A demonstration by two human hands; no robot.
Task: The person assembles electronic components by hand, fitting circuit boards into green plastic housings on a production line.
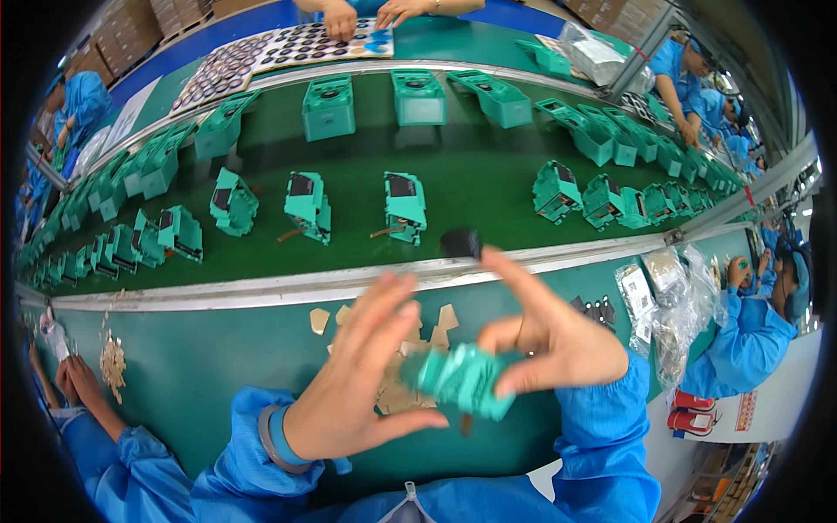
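Over the bench in front of me, my right hand (567, 344) grips a green plastic housing (466, 381) between thumb and fingers. The housing is blurred by motion, and a brown strip hangs below it. A small black piece (460, 243) shows at the tip of my raised index finger, seemingly stuck to it. Left of the housing, my left hand (344, 392) is open with fingers stretched out; a blue band circles its wrist. Whether it touches the housing I cannot tell. Beneath both hands lie loose tan pieces (392, 397) on the green bench top (209, 344).
Beyond a metal rail (340, 279), a dark green conveyor (340, 157) carries rows of green housings (405, 205). Small black parts (597, 309) and clear plastic bags (671, 305) lie at the right. Co-workers sit at both sides; another person's hands (340, 17) work across the conveyor.
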